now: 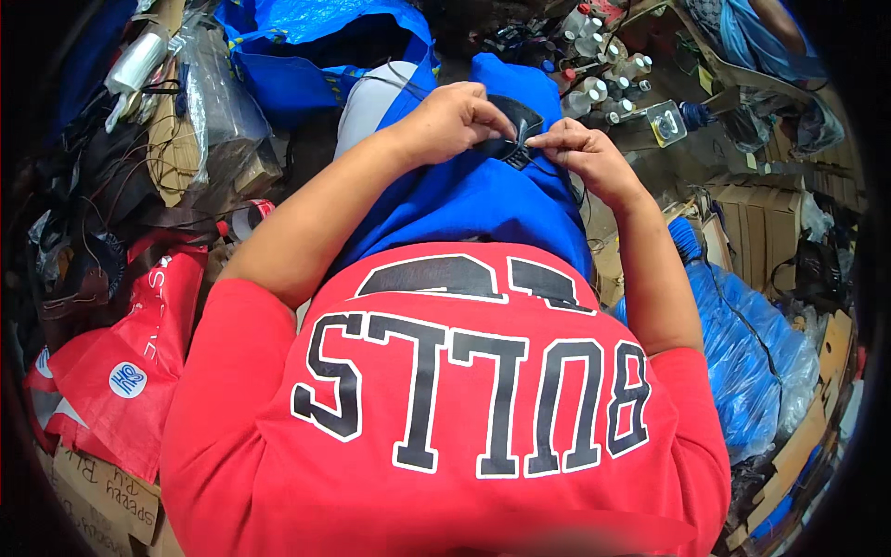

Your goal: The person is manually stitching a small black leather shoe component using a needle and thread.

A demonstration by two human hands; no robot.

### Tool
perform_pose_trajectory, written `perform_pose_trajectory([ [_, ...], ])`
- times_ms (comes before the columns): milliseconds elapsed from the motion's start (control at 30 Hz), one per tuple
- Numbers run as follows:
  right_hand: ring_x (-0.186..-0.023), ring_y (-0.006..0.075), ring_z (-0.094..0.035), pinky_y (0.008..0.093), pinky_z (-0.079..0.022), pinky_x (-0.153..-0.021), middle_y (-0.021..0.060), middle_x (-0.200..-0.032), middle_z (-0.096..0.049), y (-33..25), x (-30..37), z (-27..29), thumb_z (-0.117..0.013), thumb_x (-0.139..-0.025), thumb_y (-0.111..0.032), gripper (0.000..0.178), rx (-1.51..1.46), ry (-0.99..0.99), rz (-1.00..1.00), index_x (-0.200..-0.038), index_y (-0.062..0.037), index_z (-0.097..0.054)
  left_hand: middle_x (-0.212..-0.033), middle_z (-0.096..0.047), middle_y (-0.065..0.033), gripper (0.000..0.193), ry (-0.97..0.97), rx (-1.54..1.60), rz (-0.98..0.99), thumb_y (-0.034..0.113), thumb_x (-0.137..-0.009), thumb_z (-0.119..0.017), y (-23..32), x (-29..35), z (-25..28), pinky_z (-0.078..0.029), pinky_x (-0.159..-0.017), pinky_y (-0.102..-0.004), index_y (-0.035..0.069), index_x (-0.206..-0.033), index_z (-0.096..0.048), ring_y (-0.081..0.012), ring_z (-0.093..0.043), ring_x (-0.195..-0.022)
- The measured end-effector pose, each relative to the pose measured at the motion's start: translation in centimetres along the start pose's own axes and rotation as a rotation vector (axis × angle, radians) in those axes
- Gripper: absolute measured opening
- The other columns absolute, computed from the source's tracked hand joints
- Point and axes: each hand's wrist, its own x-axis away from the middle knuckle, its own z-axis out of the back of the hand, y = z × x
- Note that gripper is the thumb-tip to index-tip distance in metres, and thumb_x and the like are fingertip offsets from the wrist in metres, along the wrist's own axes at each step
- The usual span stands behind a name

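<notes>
On the blue cloth [473, 209] across my lap lies a small black piece [520, 113], smooth and slightly shiny, with thin dark cords at its near end; its exact kind cannot be made out. From the left, my left hand [455, 121] reaches over with thumb and fingers pinched at its near left edge. My right hand [583, 156] faces it from the right, fingertips pinched by the cords. A thin dark cord also runs up beside my left hand. The fingers hide whatever lies between their tips.
A large open blue bag [325, 56] stands beyond my lap. Several clear bottles [603, 79] crowd the far right, near a small clear tub [665, 123]. A red bag [139, 353] lies at left; a blue plastic-wrapped bundle [738, 343] and cardboard [761, 218] are at right.
</notes>
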Motion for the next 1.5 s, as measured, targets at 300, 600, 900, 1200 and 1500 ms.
perform_pose_trajectory([
  [300, -0.084, 0.0073, -0.053, 0.0208, -0.043, -0.077, -0.0014, -0.091, -0.059, -1.0, 0.9, -0.9, -0.065, -0.08, -0.004, 0.028, -0.104, 0.051, -0.092, -0.108, -0.0062, -0.066, -0.077, -0.055, -0.0027, 0.021, 0.044, -0.149, -0.02, 0.001, -0.077, -0.066, 2.1, 1.2, 0.3, -0.044, -0.062, -0.0261, 0.011, -0.096, -0.07, -0.012, -0.053, -0.069],
  [600, -0.082, 0.0058, -0.055, 0.0203, -0.044, -0.075, 0.0, -0.09, -0.063, -1.6, 0.0, -1.4, -0.071, -0.078, -0.01, 0.024, -0.244, 0.105, -0.177, -0.1, -0.0024, -0.064, -0.073, -0.058, 0.0002, 0.022, 0.043, 0.406, 0.338, 0.002, -0.078, -0.066, 0.5, 0.3, -1.9, -0.044, -0.064, -0.0208, 0.001, -0.099, -0.063, -0.0068, -0.052, -0.067],
  [900, -0.079, 0.0067, -0.053, 0.0221, -0.043, -0.071, -0.0009, -0.084, -0.059, -0.9, -0.6, -0.6, -0.071, -0.077, -0.011, 0.011, -0.006, 0.104, -0.046, -0.079, -0.004, -0.063, -0.072, -0.056, -0.0033, 0.006, 0.072, -0.032, 0.093, 0.004, -0.074, -0.07, 0.7, -0.1, -0.8, -0.045, -0.063, -0.0244, 0.002, -0.076, -0.065, -0.0124, -0.056, -0.07],
  [1200, -0.084, 0.0095, -0.051, 0.0247, -0.041, -0.078, -0.001, -0.093, -0.054, 0.3, 1.6, 0.0, -0.068, -0.08, -0.016, 0.013, 0.067, 0.136, -0.061, -0.086, -0.0055, -0.063, -0.078, -0.062, -0.0124, 0.009, -0.028, -0.125, 0.184, 0.008, -0.082, -0.059, 2.9, 0.6, 0.1, -0.047, -0.068, -0.0313, 0.003, -0.089, -0.061, -0.0217, -0.06, -0.074],
  [1500, -0.083, 0.0088, -0.049, 0.0231, -0.039, -0.074, 0.0, -0.092, -0.051, -1.2, 3.8, -0.7, -0.069, -0.078, -0.018, 0.017, 0.007, 0.179, -0.135, -0.083, -0.0032, -0.063, -0.083, -0.065, -0.0163, 0.014, -0.086, -0.163, 0.147, 0.01, -0.085, -0.056, 3.2, 0.0, -0.4, -0.049, -0.07, -0.0343, 0.003, -0.097, -0.061, -0.0283, -0.064, -0.078],
])
